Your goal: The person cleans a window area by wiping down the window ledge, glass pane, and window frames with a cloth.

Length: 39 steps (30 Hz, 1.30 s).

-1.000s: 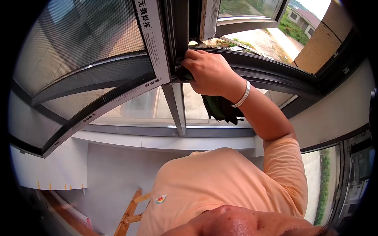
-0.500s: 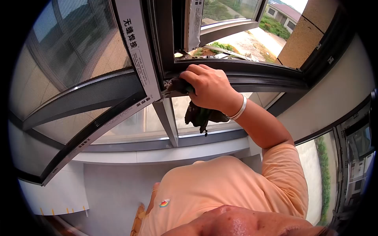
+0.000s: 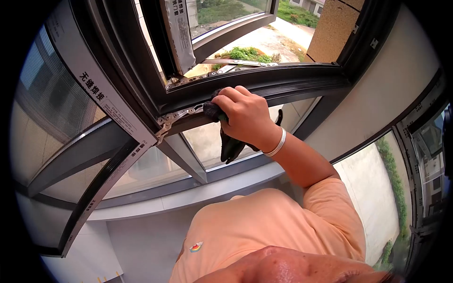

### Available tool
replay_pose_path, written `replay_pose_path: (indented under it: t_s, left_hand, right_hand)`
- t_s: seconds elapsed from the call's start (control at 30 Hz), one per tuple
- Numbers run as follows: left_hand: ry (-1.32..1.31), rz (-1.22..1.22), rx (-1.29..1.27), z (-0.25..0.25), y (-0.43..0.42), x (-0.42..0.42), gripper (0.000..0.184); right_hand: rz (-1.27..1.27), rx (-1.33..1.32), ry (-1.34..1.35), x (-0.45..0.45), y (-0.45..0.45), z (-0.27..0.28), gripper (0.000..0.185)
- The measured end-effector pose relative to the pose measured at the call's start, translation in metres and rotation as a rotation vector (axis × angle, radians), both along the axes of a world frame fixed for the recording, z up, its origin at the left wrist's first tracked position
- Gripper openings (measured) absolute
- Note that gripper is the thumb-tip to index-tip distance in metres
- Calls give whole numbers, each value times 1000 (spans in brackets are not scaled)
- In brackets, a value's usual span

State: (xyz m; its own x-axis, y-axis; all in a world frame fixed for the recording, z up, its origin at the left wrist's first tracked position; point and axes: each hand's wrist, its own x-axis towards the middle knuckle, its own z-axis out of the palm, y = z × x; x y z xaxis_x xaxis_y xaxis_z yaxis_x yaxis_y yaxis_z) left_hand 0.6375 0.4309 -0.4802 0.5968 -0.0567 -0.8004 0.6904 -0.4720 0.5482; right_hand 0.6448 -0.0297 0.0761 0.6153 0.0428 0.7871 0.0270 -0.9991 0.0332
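Here, handheld cloth (image 3: 230, 145), “无缝焊接” label (image 3: 91, 87)

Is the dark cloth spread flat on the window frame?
No, the dark cloth is bunched in the right hand, part hanging down.

a dark window frame (image 3: 302, 84) bears a metal hinge (image 3: 181, 114) and black cloth (image 3: 213, 111).

The cloth (image 3: 230, 145) sits against the window frame (image 3: 292, 81), right of the screen sash (image 3: 101, 96).
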Motion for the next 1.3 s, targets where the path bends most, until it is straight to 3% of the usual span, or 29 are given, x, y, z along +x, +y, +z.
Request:
replay_pose_path:
  t_s: [0.07,0.33,0.47,0.53,0.67,0.77,0.87,1.13,1.3]
  left_hand:
    - [-20,-29,2,5,-5,12,28]
    - [-46,-136,-35,1,-28,52,29]
    - [-37,-176,-45,0,-39,58,30]
    - [-23,-191,-42,1,-44,57,30]
    - [7,-262,-1,5,-52,61,31]
    - [34,-289,36,8,-57,64,32]
    - [45,-309,62,11,-59,69,33]
    - [28,-352,0,6,-83,81,34]
    - [19,-453,-88,12,-104,87,35]
  right_hand:
    - [-11,117,65,-29,-37,4,26]
    - [-734,558,-127,-131,-233,0,27]
    - [-720,340,-216,-107,-197,-10,22]
    - [-603,353,-232,-84,-148,-10,18]
    - [-276,290,-134,-56,-61,-12,33]
    - [-234,204,-170,-61,-78,-23,35]
    - [-356,247,-160,-80,-124,-20,30]
    - [-1031,327,-153,-150,-290,-13,28]
    - [-1092,401,-169,-143,-304,-16,30]
